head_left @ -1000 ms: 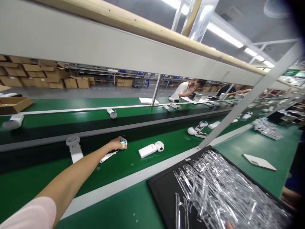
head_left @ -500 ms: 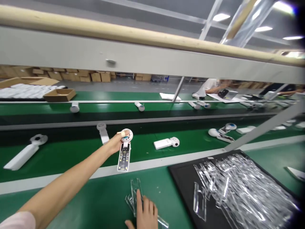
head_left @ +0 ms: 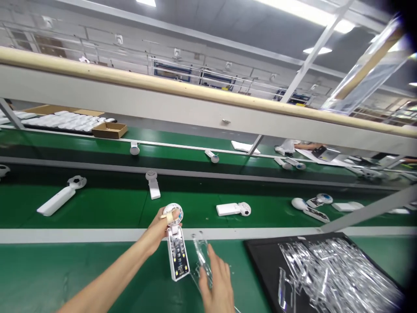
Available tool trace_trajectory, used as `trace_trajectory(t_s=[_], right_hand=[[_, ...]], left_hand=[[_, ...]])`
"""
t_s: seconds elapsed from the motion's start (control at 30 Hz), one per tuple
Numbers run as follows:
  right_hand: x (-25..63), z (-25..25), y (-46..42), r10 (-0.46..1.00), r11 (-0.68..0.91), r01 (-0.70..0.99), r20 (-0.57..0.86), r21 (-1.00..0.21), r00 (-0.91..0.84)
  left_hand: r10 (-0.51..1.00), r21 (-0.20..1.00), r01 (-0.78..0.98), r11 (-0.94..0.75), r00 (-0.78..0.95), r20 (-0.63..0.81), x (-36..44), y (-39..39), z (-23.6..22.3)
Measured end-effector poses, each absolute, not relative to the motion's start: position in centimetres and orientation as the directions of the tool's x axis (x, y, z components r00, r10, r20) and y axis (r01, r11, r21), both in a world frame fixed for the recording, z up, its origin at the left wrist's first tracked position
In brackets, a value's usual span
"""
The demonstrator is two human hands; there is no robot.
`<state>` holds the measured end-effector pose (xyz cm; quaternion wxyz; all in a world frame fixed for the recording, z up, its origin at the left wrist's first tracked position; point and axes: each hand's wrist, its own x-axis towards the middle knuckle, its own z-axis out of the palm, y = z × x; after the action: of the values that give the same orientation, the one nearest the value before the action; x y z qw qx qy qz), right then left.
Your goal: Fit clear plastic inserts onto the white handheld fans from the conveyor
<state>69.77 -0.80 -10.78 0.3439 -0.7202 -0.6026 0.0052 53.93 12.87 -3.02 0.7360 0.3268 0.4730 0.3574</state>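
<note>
My left hand (head_left: 163,224) is closed round the round head of a white handheld fan half (head_left: 177,248). Its open body with the circuit board hangs down toward me, above the green bench just inside the white strip. My right hand (head_left: 217,284) rests on a small pile of clear plastic pieces (head_left: 200,256) on the bench, fingers curled over one of them, right beside the fan body. The two hands are close together.
A black tray (head_left: 260,265) heaped with clear plastic parts (head_left: 339,274) lies at right. More white fans (head_left: 233,209) (head_left: 60,201) (head_left: 152,183) lie along the green belt. A pale shelf beam (head_left: 195,108) crosses overhead. Another person's arm (head_left: 308,146) works at the far side.
My left hand has lifted the fan off the belt and drawn it toward me over the bench. My right hand has come into view and moved up onto the clear pieces.
</note>
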Motion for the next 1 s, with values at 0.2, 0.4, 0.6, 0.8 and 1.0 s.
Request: trace_trajectory(t_s=[0.2, 0.4, 0.6, 0.8, 1.0], right_hand=[[64.9, -9.1, 0.0, 0.852, 0.011, 0.878, 0.464, -0.478, 0.242], [64.8, -9.8, -0.5, 0.888, -0.037, 0.814, 0.354, -0.58, 0.292], [66.2, -9.7, -0.8, 0.885, 0.005, 0.691, 0.324, -0.723, 0.334], [66.9, -8.2, -1.6, 0.882, 0.008, 0.58, 0.279, -0.815, 0.379], [68.4, -6.6, 1.2, 0.64, -0.123, -0.184, -0.22, -0.975, 0.736]], left_hand=[[0.849, 0.858, -0.165, 0.487, 0.321, -0.42, 55.4, 11.4, -1.7], [0.884, 0.875, -0.201, 0.441, 0.268, -0.384, 56.3, 11.2, -1.2], [0.856, 0.777, -0.389, 0.495, 0.369, -0.361, 57.4, 9.9, -1.0], [0.771, 0.793, -0.152, 0.59, 0.398, -0.497, 57.7, 8.3, -2.1], [0.936, 0.931, -0.15, 0.332, 0.177, -0.305, 59.5, 4.9, -2.3]])
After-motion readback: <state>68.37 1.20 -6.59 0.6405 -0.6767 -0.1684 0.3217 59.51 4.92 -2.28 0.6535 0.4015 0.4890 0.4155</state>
